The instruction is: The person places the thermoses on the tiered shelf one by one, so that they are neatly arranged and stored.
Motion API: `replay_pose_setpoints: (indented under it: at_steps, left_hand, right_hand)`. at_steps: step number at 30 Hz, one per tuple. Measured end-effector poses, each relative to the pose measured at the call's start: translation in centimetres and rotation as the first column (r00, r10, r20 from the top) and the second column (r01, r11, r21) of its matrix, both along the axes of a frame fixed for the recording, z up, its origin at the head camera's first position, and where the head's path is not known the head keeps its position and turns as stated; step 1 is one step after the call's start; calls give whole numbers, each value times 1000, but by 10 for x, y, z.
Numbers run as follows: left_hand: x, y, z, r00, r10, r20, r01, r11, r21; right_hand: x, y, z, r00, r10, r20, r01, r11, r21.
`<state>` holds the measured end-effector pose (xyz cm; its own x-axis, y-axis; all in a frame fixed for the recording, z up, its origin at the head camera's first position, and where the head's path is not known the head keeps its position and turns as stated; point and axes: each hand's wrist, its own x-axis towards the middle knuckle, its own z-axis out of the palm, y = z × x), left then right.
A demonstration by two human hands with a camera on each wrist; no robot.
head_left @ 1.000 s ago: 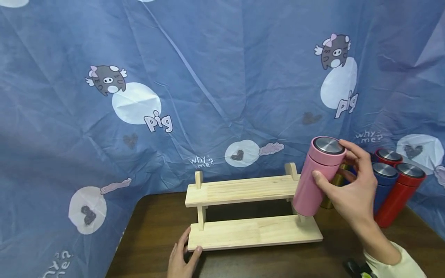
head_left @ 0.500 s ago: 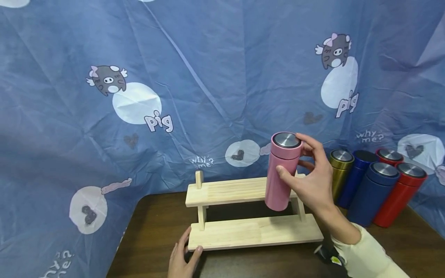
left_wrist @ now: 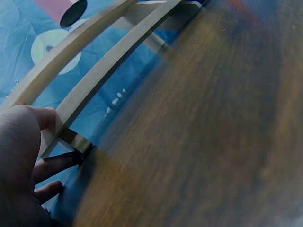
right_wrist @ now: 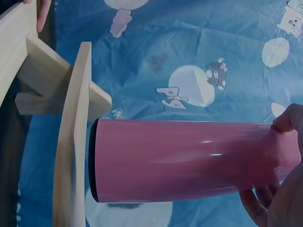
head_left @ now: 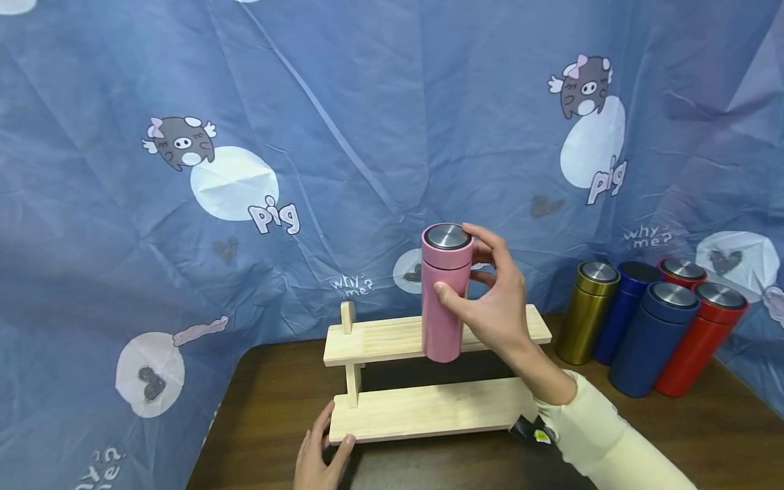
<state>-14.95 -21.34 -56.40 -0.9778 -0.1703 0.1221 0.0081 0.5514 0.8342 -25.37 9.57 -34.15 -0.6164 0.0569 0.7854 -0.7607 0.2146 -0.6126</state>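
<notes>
A pink thermos bottle point(head_left: 445, 299) with a steel-topped lid is in my right hand point(head_left: 493, 299), thumb on the near side and fingers round the far side near the top. It stands nearly upright in front of the upper board of a two-tier wooden shelf point(head_left: 429, 412). In the right wrist view, the dark base of the thermos bottle point(right_wrist: 180, 161) faces that upper board point(right_wrist: 71, 142), a narrow gap between them. My left hand point(head_left: 321, 452) grips the left end of the lower board, thumb at the front edge; the left wrist view shows its fingers point(left_wrist: 56, 165) around that corner.
On the right of the brown table point(head_left: 269, 395) stand several thermos bottles: a gold one point(head_left: 586, 316), two blue ones point(head_left: 652, 340), and red ones point(head_left: 701, 350). A blue patterned cloth point(head_left: 343, 136) hangs behind. A dark strap point(head_left: 528, 430) is at the right wrist.
My right hand has carried the pink thermos bottle leftward from the shelf's right end to its middle, and slightly upward; its tilt has straightened. The left hand has stayed on the shelf.
</notes>
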Motion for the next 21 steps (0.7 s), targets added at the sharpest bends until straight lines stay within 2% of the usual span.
replay_pose_setpoints:
  at_steps: [21]
  left_hand:
    - [2,1,-1,999,1,-46,-1,1000,-7]
  right_hand:
    - [-27,-69,0,999,44,-3,-44,999,18]
